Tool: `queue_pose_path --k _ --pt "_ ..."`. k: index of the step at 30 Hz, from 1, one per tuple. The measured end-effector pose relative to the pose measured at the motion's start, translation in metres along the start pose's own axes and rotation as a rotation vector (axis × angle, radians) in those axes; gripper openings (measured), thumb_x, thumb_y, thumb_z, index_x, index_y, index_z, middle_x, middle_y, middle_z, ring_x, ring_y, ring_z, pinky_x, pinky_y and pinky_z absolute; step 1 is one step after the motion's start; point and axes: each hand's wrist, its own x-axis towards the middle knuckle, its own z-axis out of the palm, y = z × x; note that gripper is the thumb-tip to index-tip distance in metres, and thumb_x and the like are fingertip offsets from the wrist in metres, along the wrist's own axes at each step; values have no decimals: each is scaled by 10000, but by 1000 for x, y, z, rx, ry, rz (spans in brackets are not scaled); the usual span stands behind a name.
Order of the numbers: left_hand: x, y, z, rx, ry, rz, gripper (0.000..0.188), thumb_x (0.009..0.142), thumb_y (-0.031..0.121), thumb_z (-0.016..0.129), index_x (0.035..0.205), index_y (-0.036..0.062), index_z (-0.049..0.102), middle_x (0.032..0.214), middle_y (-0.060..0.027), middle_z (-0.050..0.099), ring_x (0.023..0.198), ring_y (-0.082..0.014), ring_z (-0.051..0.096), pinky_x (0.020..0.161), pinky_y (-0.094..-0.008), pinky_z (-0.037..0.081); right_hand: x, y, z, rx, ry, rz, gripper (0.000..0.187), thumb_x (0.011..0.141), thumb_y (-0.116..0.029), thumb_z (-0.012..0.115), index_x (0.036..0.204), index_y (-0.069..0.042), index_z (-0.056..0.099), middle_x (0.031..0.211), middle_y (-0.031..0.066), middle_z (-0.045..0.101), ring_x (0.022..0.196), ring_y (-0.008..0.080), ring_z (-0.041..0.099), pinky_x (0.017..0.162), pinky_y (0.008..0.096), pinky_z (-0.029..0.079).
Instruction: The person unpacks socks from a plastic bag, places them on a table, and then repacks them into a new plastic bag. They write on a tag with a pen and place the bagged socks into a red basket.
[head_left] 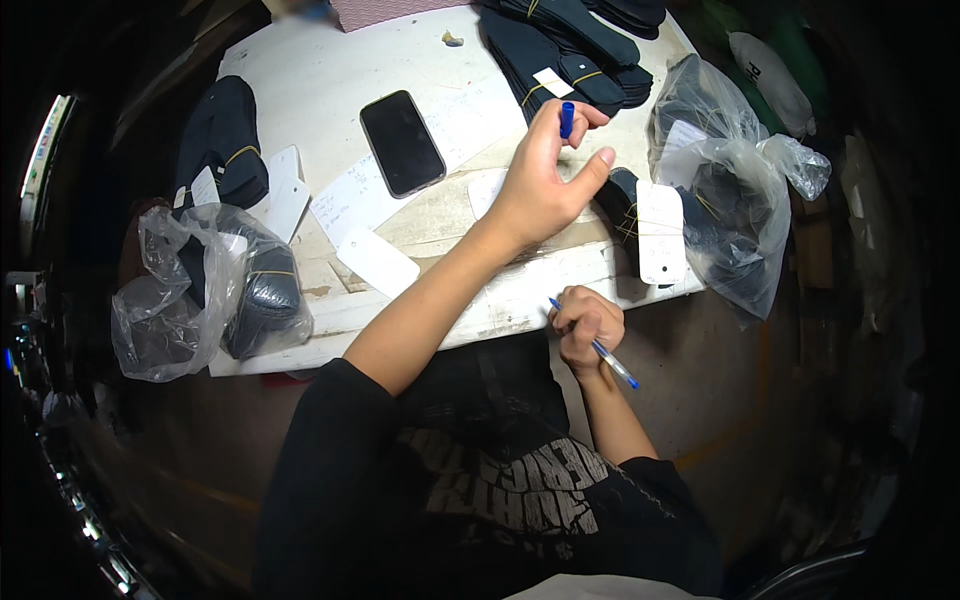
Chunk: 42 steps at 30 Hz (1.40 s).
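My left hand [545, 185] is held over the table, its arm reaching across to the right. Between its curled fingers sits a blue pen cap [567, 120], while the thumb stands apart. Lower down, at the table's front edge, my right hand [588, 325] is closed around an uncapped ballpoint pen [618, 368] with a clear barrel and blue ends. Just right of my left wrist, a white tag [660, 232] is tied with yellow bands to a dark bundle [622, 200]. Another white tag [377, 260] lies flat beside my left forearm.
A black phone [403, 143] rests on a handwritten paper sheet [350, 205]. Stacks of banded dark insole-shaped pieces stand at the left [218, 140] and far right [575, 60]. Clear plastic bags with dark pieces sit at the left [175, 300] and right [740, 220] table edges.
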Motion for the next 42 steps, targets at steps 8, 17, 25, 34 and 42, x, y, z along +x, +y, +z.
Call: queue_pose_path --k 8,17,25,34,42 --pt "-35 35 -123 720 255 17 347 885 99 709 1138 -3 494 1061 -134 528 1057 -302 535 986 -441 456 8 -8 3 -178 -71 36 651 1132 -474 424 715 -12 615 658 36 523 496 94 476 458 243 340" --pt "-34 3 -186 1373 -297 -454 1339 512 662 968 1454 -70 359 1629 -423 182 1557 -579 129 1253 -636 194 26 -23 23 -405 -204 -5 82 974 -31 639 970 -2 716 818 106 625 730 219 602 676 303 469" --pt "-39 -11 -192 1180 -122 -386 1266 590 547 957 1487 -71 312 1627 -415 155 1540 -537 201 1249 -549 271 29 -29 32 -560 -174 60 110 1009 -50 609 999 -3 709 862 138 640 759 272 628 705 334 496" --pt "-44 6 -187 1156 -86 -397 1130 661 524 934 1444 -57 362 1469 -313 496 1428 -435 445 1210 -483 355 43 -19 47 -706 -134 -10 115 967 -141 717 1027 -44 711 906 118 672 753 284 695 644 344 535" --pt "-54 2 -189 1119 -30 -338 1068 717 538 916 1423 -62 385 1448 -296 522 1393 -438 481 1181 -482 394 69 3 88 -1100 -89 74 606 819 -460 859 1211 -49 648 1146 137 654 854 361 728 688 445 582"
